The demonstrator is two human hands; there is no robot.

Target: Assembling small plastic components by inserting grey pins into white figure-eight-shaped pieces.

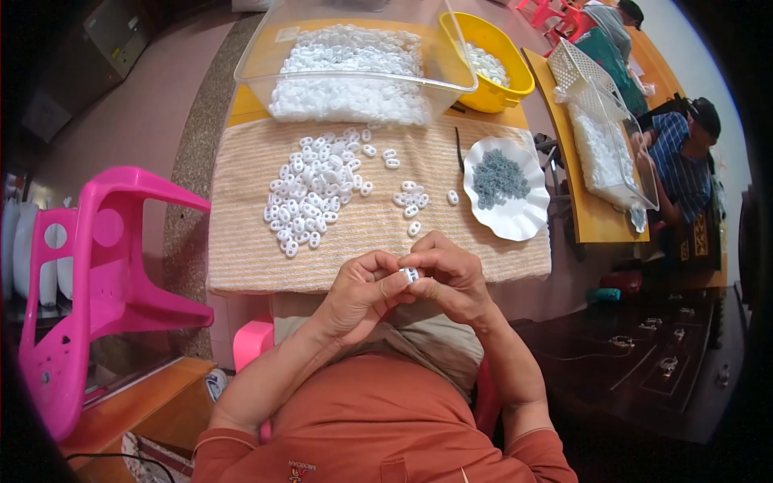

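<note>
you pinch one small white piece (411, 275) between narrowed fingertips of both left hand (360, 290) and right hand (455, 280); long axis: cannot tell. from it, grey bits (501, 179) on white plate (529, 223) lie between one and two o'clock, right hand nearer; white pile (310, 191) between ten and eleven, left nearer.

The striped cloth (237, 221) looked matt and rather rough. On it were white pieces (310, 193) of smooth plastic; behind it, a box (439, 90) of glossy plastic; at its left, a shiny plastic chair (121, 308).
</note>
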